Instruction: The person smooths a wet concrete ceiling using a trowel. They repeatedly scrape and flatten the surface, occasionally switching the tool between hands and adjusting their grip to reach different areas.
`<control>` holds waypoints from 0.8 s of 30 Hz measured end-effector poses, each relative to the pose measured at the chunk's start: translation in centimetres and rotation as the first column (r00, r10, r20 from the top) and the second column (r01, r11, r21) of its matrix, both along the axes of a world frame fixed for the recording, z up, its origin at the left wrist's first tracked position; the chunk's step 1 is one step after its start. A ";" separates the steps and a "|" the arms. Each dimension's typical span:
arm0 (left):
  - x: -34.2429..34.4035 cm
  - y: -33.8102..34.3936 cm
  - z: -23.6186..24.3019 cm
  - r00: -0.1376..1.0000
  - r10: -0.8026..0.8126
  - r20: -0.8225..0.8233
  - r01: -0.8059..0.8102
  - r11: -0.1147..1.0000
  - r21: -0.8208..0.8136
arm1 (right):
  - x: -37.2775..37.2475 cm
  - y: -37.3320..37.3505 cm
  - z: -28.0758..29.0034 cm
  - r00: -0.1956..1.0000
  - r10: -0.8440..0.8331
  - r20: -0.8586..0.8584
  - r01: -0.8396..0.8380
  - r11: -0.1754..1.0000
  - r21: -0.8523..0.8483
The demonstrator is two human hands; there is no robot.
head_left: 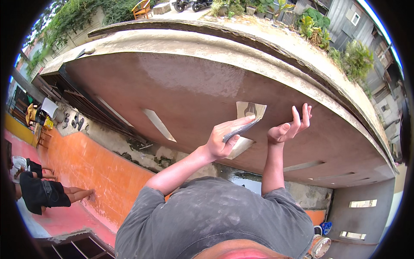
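Up against the brown wall, my left hand pinches a folded sheet of sandpaper between thumb and fingers, so that hand is clamped on the paper, which stands just off the wall's surface between my two hands. My right hand is just beside it, open with the fingers spread and curled upward, holding nothing, its fingertips close to the wall, though I cannot tell whether they touch it. Below, along the orange floor, another person crouches well away from me.
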State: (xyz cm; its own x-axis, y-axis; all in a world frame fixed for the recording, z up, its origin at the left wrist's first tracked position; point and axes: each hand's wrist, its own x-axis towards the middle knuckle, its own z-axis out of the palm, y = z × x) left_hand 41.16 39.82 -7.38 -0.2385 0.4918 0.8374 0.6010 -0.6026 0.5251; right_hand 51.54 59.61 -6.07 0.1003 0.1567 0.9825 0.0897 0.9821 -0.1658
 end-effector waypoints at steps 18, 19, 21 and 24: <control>-8.1 -10.6 5.6 0.985 -0.170 -0.013 0.128 0.786 -0.605 | 0.6 -15.0 6.6 0.276 0.580 0.767 -0.040 0.804 -0.594; -9.1 -11.7 5.6 0.988 -0.156 -0.007 0.116 0.763 -0.636 | -0.2 -15.7 6.5 0.259 0.607 0.751 0.016 0.775 -0.632; -11.0 -14.1 5.8 0.993 -0.109 0.044 0.113 0.782 -0.613 | -1.8 -16.8 5.9 0.276 0.603 0.749 0.059 0.767 -0.639; -14.0 -17.4 5.1 0.992 -0.008 0.129 0.094 0.734 -0.672 | -3.6 -18.7 4.6 0.252 0.574 0.779 -0.080 0.815 -0.575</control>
